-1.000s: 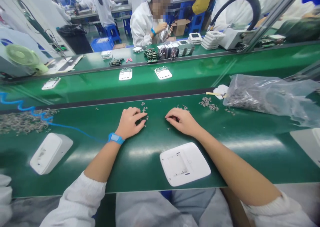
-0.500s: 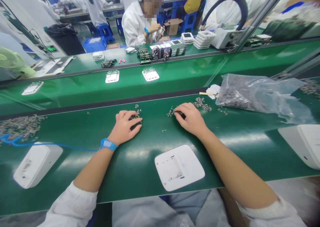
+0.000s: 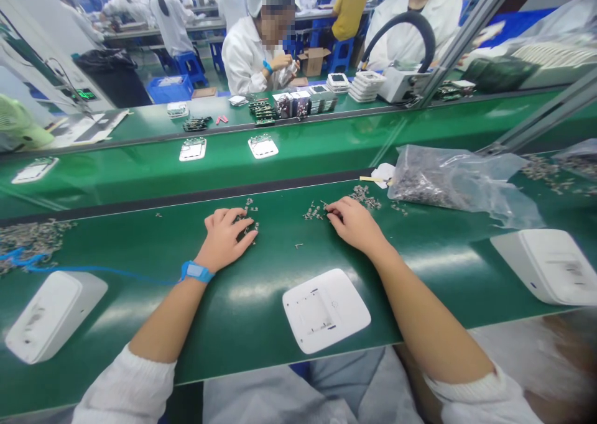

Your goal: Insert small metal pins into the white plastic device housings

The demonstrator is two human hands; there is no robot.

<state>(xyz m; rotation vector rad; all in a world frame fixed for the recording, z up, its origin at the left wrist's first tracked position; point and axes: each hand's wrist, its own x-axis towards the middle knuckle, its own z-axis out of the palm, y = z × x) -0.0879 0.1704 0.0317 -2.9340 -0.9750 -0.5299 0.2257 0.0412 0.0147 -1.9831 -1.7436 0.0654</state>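
Note:
My left hand [image 3: 227, 239], a blue wrist strap [image 3: 196, 271] on its wrist, rests over small metal screws [image 3: 249, 205]. Its fingers are curved but apart, and some screws lie under and beside the fingertips. My right hand [image 3: 355, 224] has thumb and forefinger pinched together on a screw [image 3: 325, 205] at the edge of a small scatter of screws [image 3: 313, 212]. Between my forearms lies a flat white plastic housing [image 3: 326, 310] with a recessed panel. One loose screw [image 3: 298, 245] lies on the green table between my hands.
A clear bag of screws [image 3: 429, 181] lies at the right, with another screw pile [image 3: 365, 196] beside it. More screws [image 3: 32, 240] and a white device [image 3: 56, 315] are at the left. Another white device [image 3: 550, 265] stands right. Beyond runs a green conveyor [image 3: 224, 156]; a co-worker [image 3: 247, 51] sits across.
The view has shifted slightly. My left hand has drawn back a little from the screws, uncovering some. My right hand has moved slightly off its small scatter of screws. The conveyor's white housings have shifted left.

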